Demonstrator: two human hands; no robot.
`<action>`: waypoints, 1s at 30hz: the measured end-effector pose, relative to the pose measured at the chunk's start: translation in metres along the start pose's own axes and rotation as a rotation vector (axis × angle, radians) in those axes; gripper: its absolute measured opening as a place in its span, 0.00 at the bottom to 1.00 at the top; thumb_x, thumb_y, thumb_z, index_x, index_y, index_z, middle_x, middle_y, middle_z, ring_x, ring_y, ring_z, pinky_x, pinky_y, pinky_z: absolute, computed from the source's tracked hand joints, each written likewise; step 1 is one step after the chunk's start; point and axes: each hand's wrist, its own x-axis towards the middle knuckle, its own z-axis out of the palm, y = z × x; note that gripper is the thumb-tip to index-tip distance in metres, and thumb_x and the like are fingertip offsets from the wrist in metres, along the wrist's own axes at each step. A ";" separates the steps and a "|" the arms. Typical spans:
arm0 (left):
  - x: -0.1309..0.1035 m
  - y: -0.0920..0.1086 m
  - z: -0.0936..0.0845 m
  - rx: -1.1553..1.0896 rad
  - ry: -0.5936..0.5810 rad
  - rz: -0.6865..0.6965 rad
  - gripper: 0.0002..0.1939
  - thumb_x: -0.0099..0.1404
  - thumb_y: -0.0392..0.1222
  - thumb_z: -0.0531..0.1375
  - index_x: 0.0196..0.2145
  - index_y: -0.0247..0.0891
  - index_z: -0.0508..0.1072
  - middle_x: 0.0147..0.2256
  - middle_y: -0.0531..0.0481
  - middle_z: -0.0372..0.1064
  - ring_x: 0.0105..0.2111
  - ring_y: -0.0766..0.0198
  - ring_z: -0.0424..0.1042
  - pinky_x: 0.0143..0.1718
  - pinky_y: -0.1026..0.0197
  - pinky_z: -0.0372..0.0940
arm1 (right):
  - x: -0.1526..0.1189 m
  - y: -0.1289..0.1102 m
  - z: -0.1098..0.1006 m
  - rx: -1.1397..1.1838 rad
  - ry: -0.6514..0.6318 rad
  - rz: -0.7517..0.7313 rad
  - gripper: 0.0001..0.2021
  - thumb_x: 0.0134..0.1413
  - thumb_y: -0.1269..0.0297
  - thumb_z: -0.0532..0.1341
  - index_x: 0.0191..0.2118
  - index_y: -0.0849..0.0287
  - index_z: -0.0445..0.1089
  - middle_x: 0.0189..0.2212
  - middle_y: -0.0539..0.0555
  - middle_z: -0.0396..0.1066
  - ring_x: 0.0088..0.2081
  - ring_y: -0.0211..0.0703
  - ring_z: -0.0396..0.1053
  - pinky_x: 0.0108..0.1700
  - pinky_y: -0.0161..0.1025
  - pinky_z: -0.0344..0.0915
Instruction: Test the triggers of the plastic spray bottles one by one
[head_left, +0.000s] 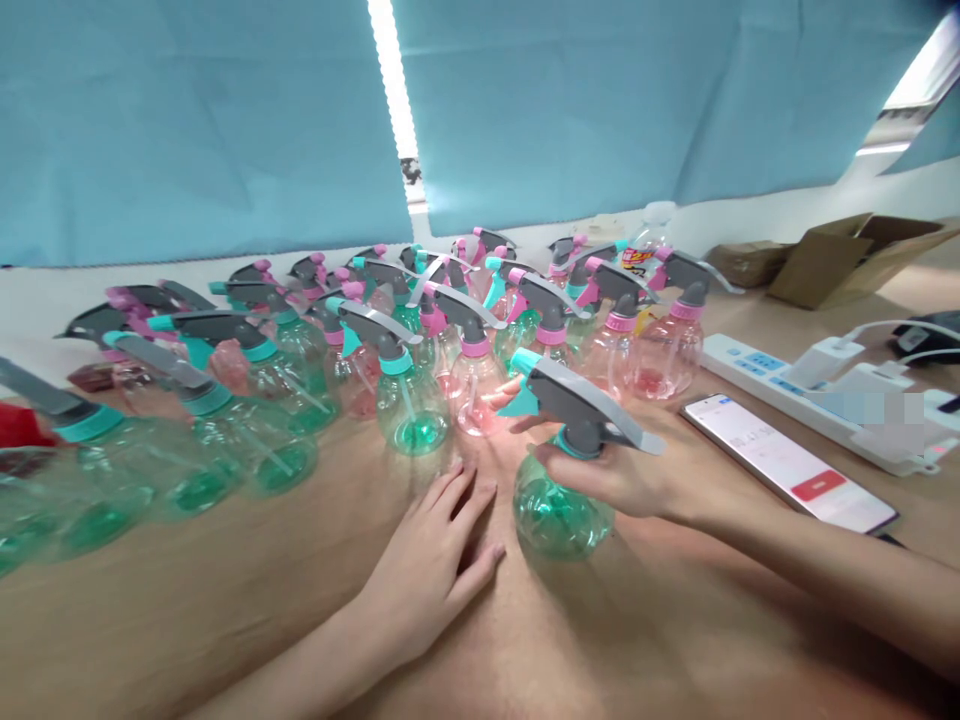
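My right hand [600, 478] is wrapped round the neck of a green spray bottle [559, 515] with a grey and turquoise trigger head. The bottle is upright, low over the table or resting on it; I cannot tell which. My left hand [442, 550] lies flat on the table [300, 620] to the left of that bottle, its fingers stretched out and holding nothing. Just beyond my hands stand a green spray bottle [412, 415] with a turquoise collar and a pink spray bottle [476, 385] with a pink collar.
Several more green and pink spray bottles [277, 440] crowd the left and back. To the right lie a phone [795, 460] and a white power strip [810, 400] with plugs in it. An open cardboard box [832, 265] sits at the back right, before a blue curtain [562, 110].
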 end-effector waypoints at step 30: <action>-0.017 0.009 -0.016 -0.018 -0.053 -0.018 0.25 0.71 0.47 0.54 0.61 0.30 0.64 0.62 0.35 0.58 0.63 0.45 0.55 0.60 0.43 0.55 | -0.041 0.022 0.001 0.026 -0.012 0.202 0.19 0.47 0.52 0.68 0.44 0.53 0.72 0.35 0.52 0.77 0.38 0.53 0.76 0.39 0.46 0.72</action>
